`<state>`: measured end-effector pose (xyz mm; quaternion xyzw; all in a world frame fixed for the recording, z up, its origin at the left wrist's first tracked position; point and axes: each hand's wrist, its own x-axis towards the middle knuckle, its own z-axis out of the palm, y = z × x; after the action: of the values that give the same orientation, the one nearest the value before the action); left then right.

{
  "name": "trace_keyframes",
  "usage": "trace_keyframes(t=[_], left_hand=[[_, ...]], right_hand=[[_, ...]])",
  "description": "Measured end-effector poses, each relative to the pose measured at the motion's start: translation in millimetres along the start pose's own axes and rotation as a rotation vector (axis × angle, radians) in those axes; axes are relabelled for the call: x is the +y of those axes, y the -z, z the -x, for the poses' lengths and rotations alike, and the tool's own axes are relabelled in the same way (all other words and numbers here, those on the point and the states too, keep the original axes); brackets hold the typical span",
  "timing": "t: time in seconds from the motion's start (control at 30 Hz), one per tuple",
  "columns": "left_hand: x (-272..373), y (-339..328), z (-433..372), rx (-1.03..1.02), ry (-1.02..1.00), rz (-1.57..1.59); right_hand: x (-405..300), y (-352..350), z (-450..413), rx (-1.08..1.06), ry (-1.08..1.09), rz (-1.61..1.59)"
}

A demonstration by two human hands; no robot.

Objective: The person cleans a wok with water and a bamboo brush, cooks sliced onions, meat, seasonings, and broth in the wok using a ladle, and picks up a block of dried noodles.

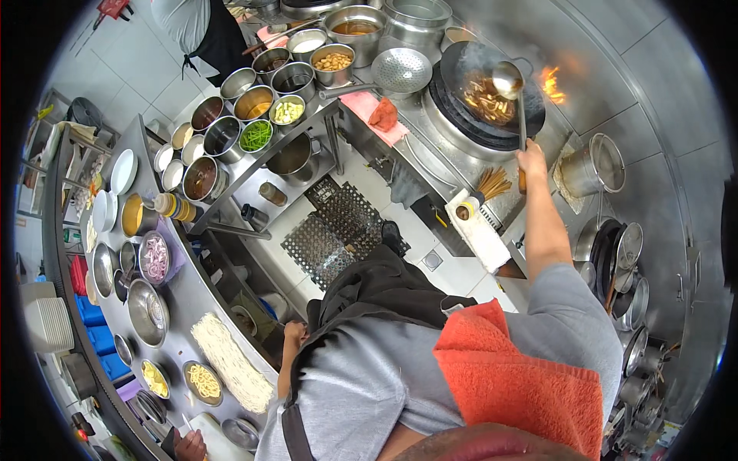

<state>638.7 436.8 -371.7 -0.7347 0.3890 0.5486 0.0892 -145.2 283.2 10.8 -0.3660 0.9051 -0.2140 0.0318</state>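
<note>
My right hand is closed around the handle of a metal ladle, whose bowl hangs over a black wok on the burner at the upper right. Brown glossy strips of food lie in the wok, with smoke above them. Flames rise beside its right rim. At my left side, my left hand is low beside the counter edge, fingers curled; whether it holds anything cannot be told. A perforated strainer rests left of the wok. A bamboo brush lies near my right forearm.
Metal pots of sauces, nuts and chopped greens fill the upper-left counter. The left counter bears bowls and raw noodles. At bottom left, another person's hand is by a white cutting board. Someone in a black apron stands at top left.
</note>
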Motion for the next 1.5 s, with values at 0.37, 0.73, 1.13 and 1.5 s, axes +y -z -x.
trace_keyframes(t=[0.37, 0.73, 1.13, 1.5], left_hand=[[115.7, 49.5, 89.7, -0.059, -0.022, -0.037], [78.2, 46.4, 12.0, -0.153, -0.154, -0.078], [138.9, 38.3, 86.9, 0.053, -0.102, 0.069], [116.6, 28.8, 48.4, 0.088, -0.325, -0.372]], right_hand=[[6.3, -53.0, -48.0, -0.267, -0.557, -1.297], [-21.4, -67.1, -34.4, -0.273, -0.439, -1.115], [10.3, 0.6, 52.4, -0.082, -0.024, 0.078], [86.1, 16.3, 109.4, -0.075, -0.091, 0.370]])
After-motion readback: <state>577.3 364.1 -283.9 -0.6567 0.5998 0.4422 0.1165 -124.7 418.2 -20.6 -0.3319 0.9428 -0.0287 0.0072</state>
